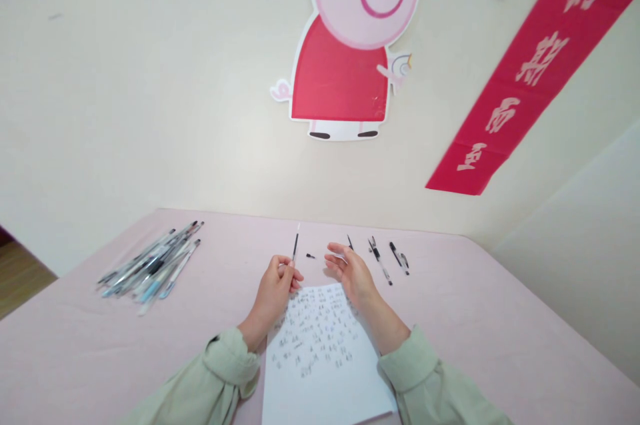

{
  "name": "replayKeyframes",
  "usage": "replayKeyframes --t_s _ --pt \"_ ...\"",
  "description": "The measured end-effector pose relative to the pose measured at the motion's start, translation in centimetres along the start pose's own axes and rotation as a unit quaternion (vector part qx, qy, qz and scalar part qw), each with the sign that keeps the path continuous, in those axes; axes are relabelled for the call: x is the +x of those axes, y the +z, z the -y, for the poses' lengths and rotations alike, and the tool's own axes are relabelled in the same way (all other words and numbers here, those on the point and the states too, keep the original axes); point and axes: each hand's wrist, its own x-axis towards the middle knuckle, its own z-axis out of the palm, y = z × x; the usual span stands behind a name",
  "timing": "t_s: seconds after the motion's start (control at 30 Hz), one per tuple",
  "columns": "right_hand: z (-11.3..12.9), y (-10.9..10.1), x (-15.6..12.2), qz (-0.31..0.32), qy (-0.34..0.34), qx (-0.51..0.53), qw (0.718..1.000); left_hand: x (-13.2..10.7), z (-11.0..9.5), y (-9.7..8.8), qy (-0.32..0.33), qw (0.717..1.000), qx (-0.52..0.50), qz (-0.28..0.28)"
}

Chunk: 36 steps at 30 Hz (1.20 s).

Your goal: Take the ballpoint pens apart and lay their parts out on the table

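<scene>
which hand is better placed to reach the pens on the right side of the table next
Probably the right hand: it is nearer those pens, though I can't tell whether it holds anything. The left hand is farther away and pinches a thin stick.

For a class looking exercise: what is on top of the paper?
Handwriting fills the upper part of the paper; the lower part looks blank. The left hand covers its upper left corner, hiding anything there.
</scene>
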Motion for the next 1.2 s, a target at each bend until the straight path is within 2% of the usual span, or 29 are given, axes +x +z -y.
replayKeyframes --t_s 0.07,0.13,0.27,0.33,0.47,0.57,0.7,0.87,0.93,1.0,1.1,1.2 --pt "-0.4 0.0 -0.1 0.026 -0.033 -0.098 0.994 0.1 0.2 0.0 0.0 1.0 0.002 0.001" --pt "-0.7 0.1 -0.4 0.068 -0.086 -0.226 0.968 0.1 0.4 -0.1 0.0 1.0 0.005 0.003" --pt "-1.1 0.2 -1.1 0.137 -0.193 -0.46 0.856 0.2 0.6 -0.1 0.002 1.0 0.002 0.009" --pt "-1.1 0.2 -1.3 0.136 -0.214 -0.511 0.821 0.2 0.6 -0.2 0.004 1.0 0.002 0.009" --pt "-0.5 0.2 -0.7 0.088 -0.223 -0.575 0.782 0.1 0.6 -0.2 0.008 1.0 0.007 0.01" --pt "0.2 0.9 0.4 0.08 -0.214 -0.635 0.738 0.1 0.6 -0.2 0.008 1.0 0.002 0.012" --pt "0.3 3.3 2.0 0.092 -0.19 -0.706 0.676 0.1 0.6 -0.2 0.013 1.0 -0.003 0.008" --pt "-1.5 6.3 2.6 0.093 -0.145 -0.784 0.597 0.3 0.5 -0.1 0.007 1.0 -0.019 0.001" --pt "-2.1 6.7 2.6 0.085 -0.15 -0.788 0.591 0.3 0.5 -0.1 0.009 1.0 -0.019 0.0" --pt "-2.2 6.6 2.6 0.068 -0.165 -0.777 0.604 0.3 0.5 -0.1 0.007 1.0 -0.02 0.0" --pt "-1.3 5.8 2.6 0.035 -0.165 -0.759 0.629 0.2 0.4 -0.1 0.002 1.0 -0.017 -0.001" --pt "0.0 4.8 2.7 0.02 -0.136 -0.756 0.639 0.2 0.4 0.0 -0.001 1.0 -0.006 -0.002"
